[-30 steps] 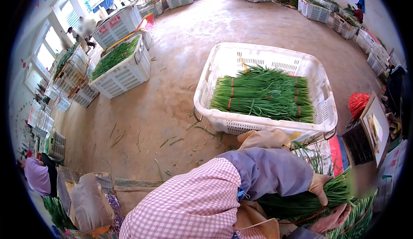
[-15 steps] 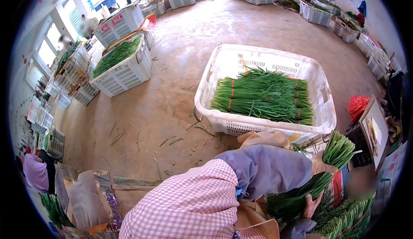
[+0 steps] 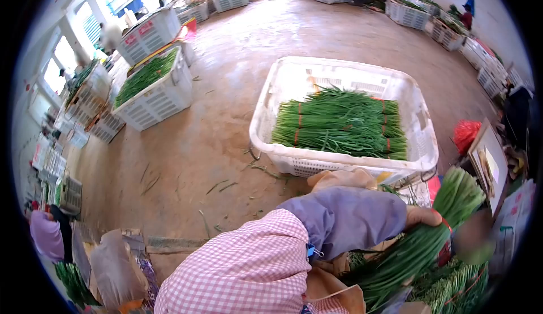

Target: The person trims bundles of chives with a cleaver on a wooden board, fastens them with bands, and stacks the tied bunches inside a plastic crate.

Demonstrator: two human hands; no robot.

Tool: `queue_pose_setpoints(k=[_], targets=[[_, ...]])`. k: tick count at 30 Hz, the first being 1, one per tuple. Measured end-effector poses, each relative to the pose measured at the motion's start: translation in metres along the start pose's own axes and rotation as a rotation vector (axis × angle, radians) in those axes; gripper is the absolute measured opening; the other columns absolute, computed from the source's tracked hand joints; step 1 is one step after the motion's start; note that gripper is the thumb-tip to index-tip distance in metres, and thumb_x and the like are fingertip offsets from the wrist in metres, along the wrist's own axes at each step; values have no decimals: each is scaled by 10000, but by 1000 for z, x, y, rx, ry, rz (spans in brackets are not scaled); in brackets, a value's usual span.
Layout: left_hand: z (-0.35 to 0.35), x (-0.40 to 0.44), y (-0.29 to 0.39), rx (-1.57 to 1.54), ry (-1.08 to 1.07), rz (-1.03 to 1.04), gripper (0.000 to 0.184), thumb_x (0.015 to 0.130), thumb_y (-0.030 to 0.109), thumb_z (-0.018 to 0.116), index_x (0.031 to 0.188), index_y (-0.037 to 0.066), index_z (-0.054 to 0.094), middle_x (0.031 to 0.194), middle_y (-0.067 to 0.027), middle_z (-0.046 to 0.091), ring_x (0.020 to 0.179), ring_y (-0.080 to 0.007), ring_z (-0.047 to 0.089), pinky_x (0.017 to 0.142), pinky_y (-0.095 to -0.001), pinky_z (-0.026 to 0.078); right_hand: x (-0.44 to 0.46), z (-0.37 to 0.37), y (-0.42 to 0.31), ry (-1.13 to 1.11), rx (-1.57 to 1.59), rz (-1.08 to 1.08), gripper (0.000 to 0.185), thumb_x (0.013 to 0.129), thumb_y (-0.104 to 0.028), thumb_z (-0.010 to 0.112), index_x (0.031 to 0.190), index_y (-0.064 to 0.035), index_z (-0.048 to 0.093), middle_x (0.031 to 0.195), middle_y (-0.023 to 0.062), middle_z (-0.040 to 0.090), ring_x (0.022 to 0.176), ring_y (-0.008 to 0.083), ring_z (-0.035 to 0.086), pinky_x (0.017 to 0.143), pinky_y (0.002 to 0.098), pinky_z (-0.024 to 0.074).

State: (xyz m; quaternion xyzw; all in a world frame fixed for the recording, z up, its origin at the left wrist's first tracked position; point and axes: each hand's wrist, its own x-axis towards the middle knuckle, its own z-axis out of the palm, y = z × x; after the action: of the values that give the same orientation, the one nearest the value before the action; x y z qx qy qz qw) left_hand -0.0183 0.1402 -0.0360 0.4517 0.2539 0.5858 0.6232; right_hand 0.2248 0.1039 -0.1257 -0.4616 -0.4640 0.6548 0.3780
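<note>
A long bundle of chives (image 3: 407, 252) lies slantwise at lower right, its paler stalk ends toward the upper right. Around it near those ends runs a red band (image 3: 443, 221). My left hand (image 3: 423, 216), at the end of a purple sleeve, is closed at the bundle beside the band. Leaves mostly cover my right hand (image 3: 408, 282) below, and its fingers do not show. Under the bundle on the right lie more banded chives (image 3: 461, 288). Ahead, a white plastic crate (image 3: 345, 162) holds several red-banded chive bundles (image 3: 339, 123).
Red plastic strips (image 3: 466, 136) and a leaning board (image 3: 487, 161) stand to the right. More crates (image 3: 155, 102) of greens line the left side and back. Cut leaves (image 3: 218, 186) litter the floor (image 3: 215, 104). A person in a lilac top (image 3: 46, 235) sits far left.
The bundle has been raised and swung to the right, its leaves more spread out. A red band now shows around it. My right hand has slipped mostly behind the leaves.
</note>
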Motion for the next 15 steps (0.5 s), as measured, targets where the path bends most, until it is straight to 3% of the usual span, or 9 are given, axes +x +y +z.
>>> queue_pose_setpoints(k=[7,9,12,15], targets=[[22,-62,114,-221,417,-113,602,884,483,584,1293,55,471,985,-171,664,841,-314,675,755,-457,557,-9,10,14,-23,-17,39,504,855,-152,642,1312,-9,485,1154,118,575,1022,212,565,875,347,469],[12,-60,106,-656,331,-80,558,798,524,707,1146,94,640,1010,-111,697,818,-273,688,762,-439,585,-6,9,16,-50,3,51,476,857,-134,636,1296,-7,501,1129,115,589,1003,208,574,860,343,477],[-9,-37,96,-524,468,132,540,794,509,716,1103,70,655,985,-115,706,837,-276,687,779,-434,585,6,2,20,-96,48,86,437,859,-107,628,1272,-4,527,1090,110,610,974,202,587,837,338,488],[-17,-34,92,-503,482,172,533,785,497,730,1082,60,665,980,-110,710,839,-273,687,773,-432,586,7,-20,21,-154,89,123,400,861,-80,619,1248,0,552,1052,105,632,946,195,600,814,334,499]])
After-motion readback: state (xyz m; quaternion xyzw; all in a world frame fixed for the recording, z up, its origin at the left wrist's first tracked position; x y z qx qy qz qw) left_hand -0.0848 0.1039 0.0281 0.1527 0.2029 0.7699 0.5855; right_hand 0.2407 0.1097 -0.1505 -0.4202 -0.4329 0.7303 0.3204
